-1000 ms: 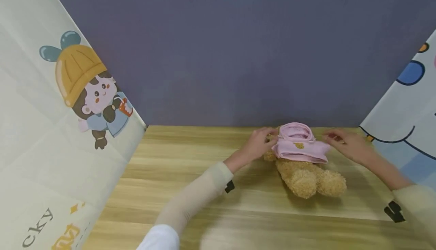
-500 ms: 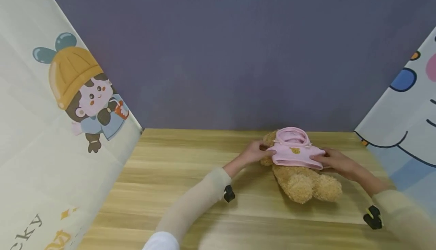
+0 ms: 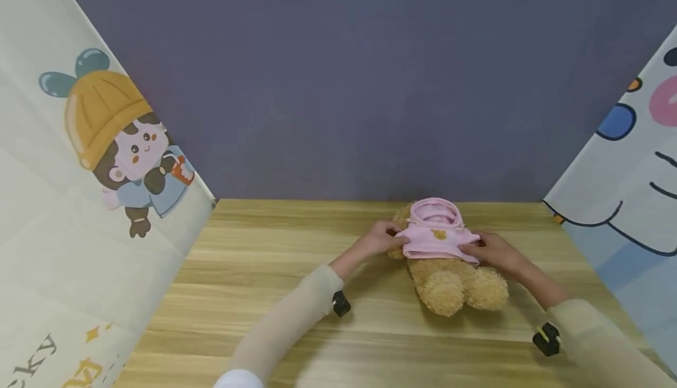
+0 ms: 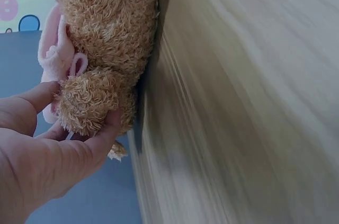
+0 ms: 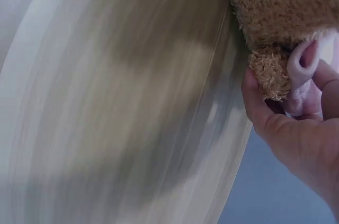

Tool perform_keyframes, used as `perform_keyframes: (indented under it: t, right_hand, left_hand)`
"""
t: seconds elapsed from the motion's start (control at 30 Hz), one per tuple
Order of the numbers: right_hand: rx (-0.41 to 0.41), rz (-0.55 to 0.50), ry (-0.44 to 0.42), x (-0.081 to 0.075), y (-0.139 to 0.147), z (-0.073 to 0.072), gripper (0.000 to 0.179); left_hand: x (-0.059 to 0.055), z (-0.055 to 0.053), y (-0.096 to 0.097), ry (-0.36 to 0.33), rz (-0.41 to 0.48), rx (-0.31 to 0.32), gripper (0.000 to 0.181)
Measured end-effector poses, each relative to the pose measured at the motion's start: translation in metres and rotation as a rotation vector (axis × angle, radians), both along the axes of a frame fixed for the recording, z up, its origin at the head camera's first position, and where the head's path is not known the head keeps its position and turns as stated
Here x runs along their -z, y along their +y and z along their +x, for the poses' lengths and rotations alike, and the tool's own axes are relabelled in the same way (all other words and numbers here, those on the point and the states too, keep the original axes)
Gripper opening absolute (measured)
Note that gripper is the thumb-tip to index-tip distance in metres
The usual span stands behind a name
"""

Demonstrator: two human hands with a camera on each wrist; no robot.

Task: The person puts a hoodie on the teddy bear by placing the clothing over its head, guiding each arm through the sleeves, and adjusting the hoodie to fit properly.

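A brown plush teddy bear (image 3: 443, 293) lies on the wooden table, its legs toward me. A small pink hoodie (image 3: 423, 241) with a bear-face patch is spread over its upper body, the hood opening facing up. My left hand (image 3: 372, 241) grips the bear's arm at the hoodie's left side. In the left wrist view, fingers curl under the furry paw (image 4: 87, 102) and the thumb lies by the pink cloth. On the other side, my right hand (image 3: 502, 253) pinches the hoodie's sleeve (image 5: 301, 70) together with the other paw (image 5: 270, 73). The bear's face is hidden.
A dark blue-grey panel (image 3: 328, 82) rises behind the wooden table (image 3: 254, 270). White printed sheets with cartoon figures flank it, left (image 3: 32, 211) and right (image 3: 634, 176). A black wrist camera (image 3: 341, 304) sits below the left sleeve, another wrist camera (image 3: 546, 339) below the right.
Both hands have come from just beside the bear to take hold of the hoodie's sides and the paws. The head view has shifted, so the bear appears further left.
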State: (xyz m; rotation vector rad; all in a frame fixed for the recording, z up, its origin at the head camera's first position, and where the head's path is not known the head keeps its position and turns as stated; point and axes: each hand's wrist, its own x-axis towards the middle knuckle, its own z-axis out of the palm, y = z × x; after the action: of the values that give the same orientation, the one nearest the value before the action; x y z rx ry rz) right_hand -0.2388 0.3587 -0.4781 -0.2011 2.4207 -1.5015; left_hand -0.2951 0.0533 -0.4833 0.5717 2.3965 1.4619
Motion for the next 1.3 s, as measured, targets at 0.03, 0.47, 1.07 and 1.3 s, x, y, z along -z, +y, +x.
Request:
perform_keyframes:
  t: [0.03,0.47,1.07,1.3]
  right_hand:
    - [-0.003,-0.005,0.004,0.001,-0.005,0.001,0.038]
    - [-0.046,0.174,0.137,-0.001,-0.098,0.006,0.054]
    - [-0.039,0.209,0.221,0.012,-0.165,0.009,0.046]
    - [0.113,0.324,0.567,0.0,-0.165,0.031,0.073]
  left_hand:
    - [0.0,0.001,-0.005,0.008,-0.009,0.001,0.019]
    - [0.003,0.004,-0.087,0.169,-0.141,0.076,0.01]
    - [0.004,0.011,-0.137,0.332,-0.238,0.055,0.006]
    - [-0.013,0.034,-0.156,0.364,-0.246,-0.053,0.022]
